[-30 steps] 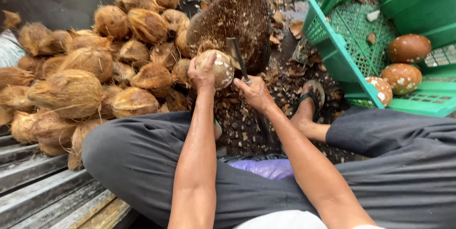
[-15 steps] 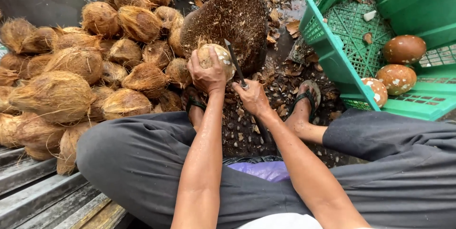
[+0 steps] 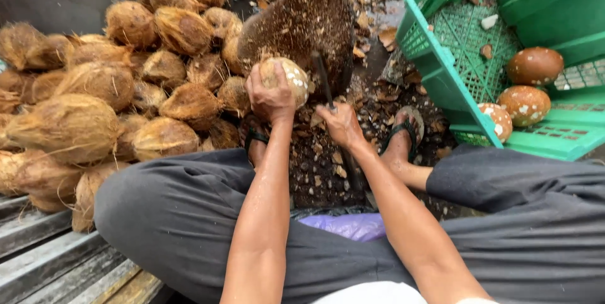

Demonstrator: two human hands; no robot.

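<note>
Between frames, the left hand has lifted the partly peeled coconut slightly toward the fibre-caked chopping block, while the right hand stays on the dark blade beside it. Left fingers curl tightly around the coconut; right fingers are pressed shut round the blade's handle. Unhusked coconuts are heaped to the left, husk chips cover the ground between sandalled feet, and a green crate at right holds peeled coconuts.
</note>
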